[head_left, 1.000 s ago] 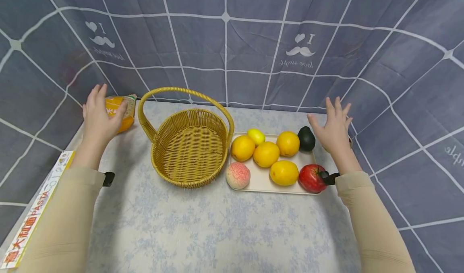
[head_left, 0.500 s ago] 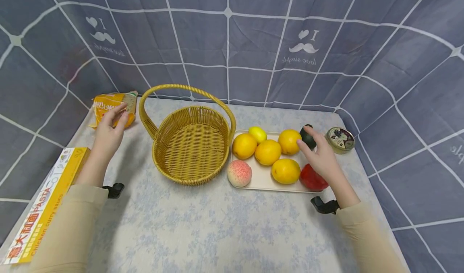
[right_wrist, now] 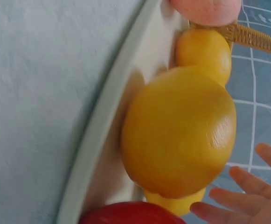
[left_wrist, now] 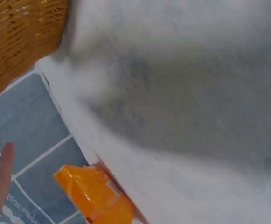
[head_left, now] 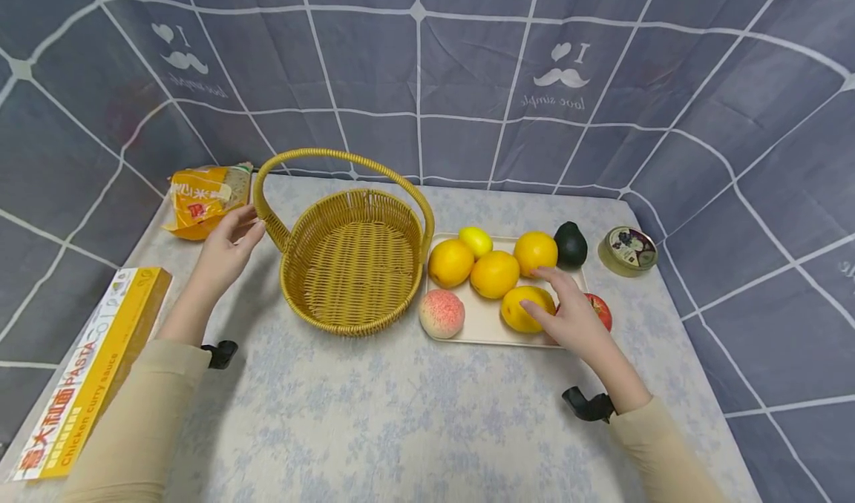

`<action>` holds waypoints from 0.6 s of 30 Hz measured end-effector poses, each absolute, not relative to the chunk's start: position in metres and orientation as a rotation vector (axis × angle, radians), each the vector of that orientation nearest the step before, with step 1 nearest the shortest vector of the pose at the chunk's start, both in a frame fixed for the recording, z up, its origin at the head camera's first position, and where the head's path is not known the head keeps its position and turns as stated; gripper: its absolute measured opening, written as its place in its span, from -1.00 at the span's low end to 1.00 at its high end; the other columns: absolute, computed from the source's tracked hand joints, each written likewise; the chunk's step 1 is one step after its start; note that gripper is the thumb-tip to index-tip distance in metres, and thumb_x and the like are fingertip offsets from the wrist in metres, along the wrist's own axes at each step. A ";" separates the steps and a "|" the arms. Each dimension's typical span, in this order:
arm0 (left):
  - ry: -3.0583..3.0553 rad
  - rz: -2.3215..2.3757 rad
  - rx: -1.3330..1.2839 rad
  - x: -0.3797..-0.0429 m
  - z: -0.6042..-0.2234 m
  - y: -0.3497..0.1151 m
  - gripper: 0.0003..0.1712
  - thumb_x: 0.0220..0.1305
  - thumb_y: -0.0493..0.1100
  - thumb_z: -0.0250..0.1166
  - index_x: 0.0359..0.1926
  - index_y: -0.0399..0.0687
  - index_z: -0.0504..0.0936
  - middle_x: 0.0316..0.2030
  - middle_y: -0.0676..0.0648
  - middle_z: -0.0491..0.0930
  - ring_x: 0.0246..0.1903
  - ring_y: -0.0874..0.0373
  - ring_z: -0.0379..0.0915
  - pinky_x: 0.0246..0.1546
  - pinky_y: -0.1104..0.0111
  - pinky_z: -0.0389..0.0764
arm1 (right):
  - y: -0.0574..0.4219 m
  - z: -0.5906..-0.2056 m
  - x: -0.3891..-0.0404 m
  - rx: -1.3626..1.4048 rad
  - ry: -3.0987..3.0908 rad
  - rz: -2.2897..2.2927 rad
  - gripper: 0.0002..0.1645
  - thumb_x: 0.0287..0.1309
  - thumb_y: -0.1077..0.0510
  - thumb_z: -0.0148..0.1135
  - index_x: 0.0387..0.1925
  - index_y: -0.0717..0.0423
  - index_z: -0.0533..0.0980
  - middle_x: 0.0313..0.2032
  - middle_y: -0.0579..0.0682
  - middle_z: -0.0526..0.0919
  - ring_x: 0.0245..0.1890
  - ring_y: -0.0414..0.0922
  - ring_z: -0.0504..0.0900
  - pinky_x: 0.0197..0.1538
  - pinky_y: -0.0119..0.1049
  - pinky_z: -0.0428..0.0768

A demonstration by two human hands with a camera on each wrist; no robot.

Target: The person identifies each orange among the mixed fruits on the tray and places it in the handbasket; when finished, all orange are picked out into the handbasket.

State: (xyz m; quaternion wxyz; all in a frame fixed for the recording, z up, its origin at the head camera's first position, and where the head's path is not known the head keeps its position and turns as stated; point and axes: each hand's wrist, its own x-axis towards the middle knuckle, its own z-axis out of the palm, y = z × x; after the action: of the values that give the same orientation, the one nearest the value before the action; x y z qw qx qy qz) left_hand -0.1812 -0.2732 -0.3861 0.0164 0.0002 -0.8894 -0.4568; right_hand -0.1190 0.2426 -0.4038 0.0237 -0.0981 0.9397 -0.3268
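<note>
My right hand (head_left: pixel 573 316) hovers over a plump yellow fruit (head_left: pixel 521 310) at the tray's front right, thumb and fingers spread. In the right wrist view, those fingers stand beside the large yellow fruit (right_wrist: pixel 179 133) without curling round it. A red fruit (head_left: pixel 600 308) is partly hidden behind the hand. Around lie a peach (head_left: pixel 441 313), a small lemon (head_left: pixel 475 241), several orange-yellow fruits (head_left: pixel 495 274) and a dark green avocado (head_left: pixel 571 245), all on a cream tray (head_left: pixel 476 321). My left hand (head_left: pixel 223 262), fingers relaxed, is near the handle of a wicker basket (head_left: pixel 354 330); it holds nothing.
An orange food bag (head_left: pixel 200 202) lies at the back left. A yellow pasta box (head_left: pixel 100 369) lies along the left edge. A round tin (head_left: pixel 628 251) stands at the back right. Tile-patterned cloth (head_left: pixel 467 65) hangs round the table's back and sides.
My right hand has swung left and down from beyond the tray to above the front yellow fruit. The left hand has come from the bag toward the basket's handle, lowering its fingers.
</note>
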 end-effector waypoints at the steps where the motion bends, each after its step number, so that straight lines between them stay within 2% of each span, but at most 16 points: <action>1: -2.766 -1.418 0.001 -0.182 -0.387 -0.272 -0.23 0.52 0.15 -0.05 0.52 -0.20 0.05 0.42 -0.37 0.19 0.36 -0.34 0.16 0.28 -0.23 0.29 | 0.241 -0.406 -0.119 -0.311 2.908 -1.013 -0.28 0.26 0.05 0.29 0.34 0.23 0.29 0.35 0.25 0.31 0.37 0.20 0.26 0.38 0.24 0.27; 3: -2.764 -1.399 0.003 -0.183 -0.388 -0.271 -0.25 0.52 0.15 -0.05 0.52 -0.18 0.07 0.40 -0.36 0.22 0.32 -0.25 0.27 0.26 0.02 0.45 | 0.239 -0.408 -0.117 -0.297 2.896 -1.020 -0.28 0.24 0.07 0.31 0.34 0.23 0.29 0.34 0.22 0.32 0.37 0.18 0.26 0.40 0.22 0.26; 5: -2.738 -1.395 -0.003 -0.183 -0.389 -0.270 -0.28 0.52 0.12 -0.04 0.50 -0.18 0.11 0.37 -0.35 0.28 0.21 0.02 0.42 0.15 0.36 0.55 | 0.236 -0.410 -0.117 -0.284 2.892 -1.013 -0.26 0.23 0.09 0.32 0.35 0.23 0.27 0.33 0.23 0.32 0.36 0.18 0.28 0.40 0.21 0.26; 8: -2.670 -1.444 -0.024 -0.185 -0.392 -0.267 -0.35 0.53 0.09 -0.03 0.47 -0.14 0.22 0.30 -0.27 0.39 0.03 0.44 0.43 -0.10 0.72 0.50 | 0.234 -0.412 -0.117 -0.255 2.878 -0.998 -0.25 0.23 0.10 0.32 0.36 0.23 0.26 0.34 0.23 0.31 0.35 0.19 0.28 0.39 0.22 0.27; 10: -2.617 -1.510 -0.049 -0.186 -0.394 -0.266 -0.40 0.53 0.07 -0.02 0.45 -0.10 0.26 0.27 -0.19 0.43 -0.02 0.57 0.36 -0.11 0.75 0.51 | 0.233 -0.413 -0.116 -0.234 2.867 -0.982 -0.25 0.22 0.11 0.32 0.36 0.24 0.26 0.34 0.25 0.30 0.34 0.20 0.29 0.38 0.23 0.28; 13: -2.578 -1.585 -0.072 -0.188 -0.395 -0.264 -0.42 0.53 0.08 -0.02 0.43 -0.03 0.29 0.25 -0.07 0.47 0.04 0.54 0.36 -0.11 0.71 0.55 | 0.232 -0.414 -0.116 -0.223 2.859 -0.953 -0.23 0.20 0.15 0.33 0.36 0.27 0.25 0.33 0.28 0.30 0.32 0.22 0.31 0.37 0.23 0.29; 18: -2.533 -1.640 -0.124 -0.189 -0.396 -0.263 -0.46 0.52 0.05 0.00 0.39 -0.06 0.31 0.14 0.14 0.53 0.00 0.53 0.43 -0.15 0.68 0.59 | 0.229 -0.416 -0.116 -0.247 2.875 -0.889 -0.20 0.11 0.25 0.33 0.36 0.31 0.24 0.31 0.33 0.31 0.31 0.24 0.32 0.37 0.22 0.31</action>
State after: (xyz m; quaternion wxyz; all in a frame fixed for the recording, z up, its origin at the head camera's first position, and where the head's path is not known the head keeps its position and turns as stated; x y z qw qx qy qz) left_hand -0.1887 -0.2627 -0.3955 0.0605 -0.0409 -0.8372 -0.5419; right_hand -0.1162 0.2290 -0.4156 0.0611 -0.0818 0.9503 -0.2940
